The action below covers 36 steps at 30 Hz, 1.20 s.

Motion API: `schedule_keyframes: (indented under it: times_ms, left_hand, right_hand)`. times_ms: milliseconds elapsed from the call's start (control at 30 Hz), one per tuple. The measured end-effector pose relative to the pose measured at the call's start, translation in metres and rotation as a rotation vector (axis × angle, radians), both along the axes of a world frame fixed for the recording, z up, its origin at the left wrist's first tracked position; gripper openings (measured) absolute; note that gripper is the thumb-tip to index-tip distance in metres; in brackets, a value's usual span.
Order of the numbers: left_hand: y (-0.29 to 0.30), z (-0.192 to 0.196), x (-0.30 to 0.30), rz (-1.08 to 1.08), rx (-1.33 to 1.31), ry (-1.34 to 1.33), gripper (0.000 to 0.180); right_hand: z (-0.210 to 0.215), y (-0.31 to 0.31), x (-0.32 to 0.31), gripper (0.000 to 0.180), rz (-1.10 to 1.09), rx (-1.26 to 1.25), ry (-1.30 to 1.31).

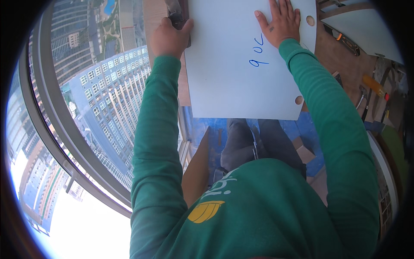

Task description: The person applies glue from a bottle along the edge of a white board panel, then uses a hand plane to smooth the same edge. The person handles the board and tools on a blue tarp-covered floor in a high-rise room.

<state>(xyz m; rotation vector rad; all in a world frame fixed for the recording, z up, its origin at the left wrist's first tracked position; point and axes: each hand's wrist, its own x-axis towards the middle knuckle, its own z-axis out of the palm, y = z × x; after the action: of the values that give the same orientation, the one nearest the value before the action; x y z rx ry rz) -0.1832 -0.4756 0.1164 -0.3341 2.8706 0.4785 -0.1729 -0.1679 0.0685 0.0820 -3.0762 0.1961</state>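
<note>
A white panel (233, 86) with blue handwriting lies flat in front of me, its near edge above my legs. Two round holes sit along its right side, one close to the near right corner. On the panel's upper right part my right hand (282, 23) rests flat, fingers stretched out. My left hand (169, 38) is closed round a dark brown, block-like hand tool (175, 9) at the panel's left edge. The tool's upper end runs out of view and my fingers cover part of it, so its exact kind is unclear.
A window with a curved-looking frame (49, 99) runs along my left, high above buildings. To the right lie another white panel (364, 32), an orange-and-black-handled tool (348, 44), an orange-handled tool (375, 86) and other tools. A brown sheet (196, 168) leans below, over blue floor covering (200, 129).
</note>
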Motion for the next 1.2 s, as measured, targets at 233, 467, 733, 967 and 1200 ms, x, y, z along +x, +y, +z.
schedule_keyframes:
  times_ms: [233, 467, 733, 967, 1200]
  left_hand:
    - [0.001, 0.008, 0.037, 0.054, 0.0, -0.081, 0.058]
    - [-0.005, 0.01, 0.101, 0.054, -0.011, -0.091, 0.056]
    - [-0.015, 0.01, 0.223, 0.104, -0.01, -0.123, 0.057]
    - [-0.022, 0.008, 0.294, 0.113, -0.018, -0.152, 0.068]
    - [-0.005, 0.017, 0.169, 0.134, 0.103, -0.106, 0.067]
  right_hand:
    - [0.001, -0.003, -0.002, 0.074, -0.014, 0.02, -0.02]
    - [-0.001, -0.001, -0.001, 0.073, -0.016, 0.02, 0.008]
    - [0.005, -0.005, -0.001, 0.073, -0.02, 0.03, -0.005]
    - [-0.001, -0.001, -0.001, 0.074, -0.012, 0.046, 0.004]
    - [0.002, -0.003, -0.001, 0.075, -0.026, 0.022, -0.032]
